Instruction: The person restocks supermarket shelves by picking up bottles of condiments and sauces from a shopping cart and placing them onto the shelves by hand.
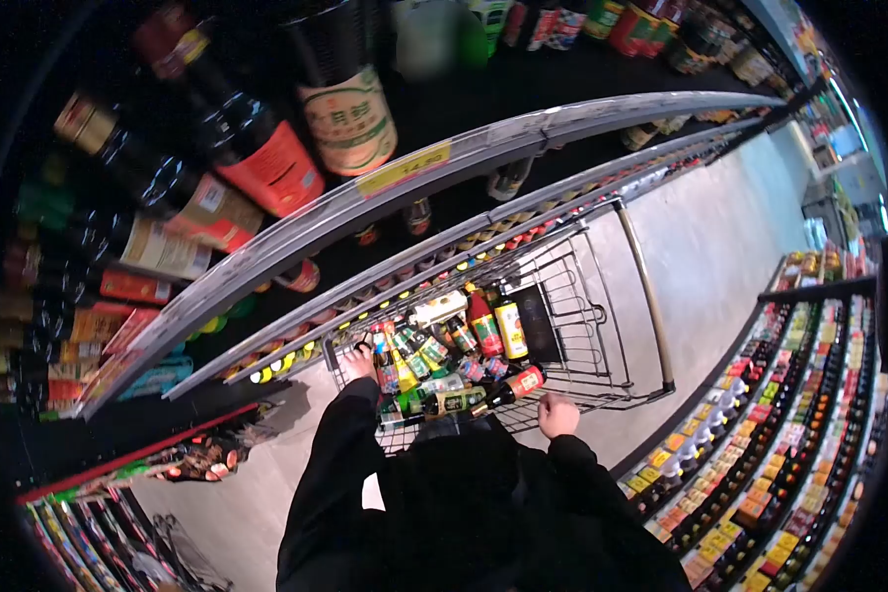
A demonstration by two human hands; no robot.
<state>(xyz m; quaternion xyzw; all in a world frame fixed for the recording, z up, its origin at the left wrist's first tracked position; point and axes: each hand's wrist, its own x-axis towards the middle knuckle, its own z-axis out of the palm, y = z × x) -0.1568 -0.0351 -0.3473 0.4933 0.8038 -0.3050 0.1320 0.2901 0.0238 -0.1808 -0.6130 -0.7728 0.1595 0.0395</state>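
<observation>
A wire shopping cart (574, 371) stands in front of me, loaded with several sauce bottles lying at angles. My left hand (358, 365) is at the cart's left end, its fingers bent about a small dark thing, perhaps a bottle top or part of the rim. Beside it leans a dark bottle with a yellow label (389, 378). My right hand (559, 415) is a loose fist just outside the cart's near side, with nothing visible in it. Closest to that fist lies a dark bottle with a red label (527, 381). A bottle with a yellow-and-white label (511, 331) rests farther in.
A tall shelf edge (444, 156) runs close along the left, holding large dark bottles (350, 118). On the right, shelves of small bottles (750, 434) curve along the aisle. Pale floor (705, 237) stretches beyond the cart handle (646, 286).
</observation>
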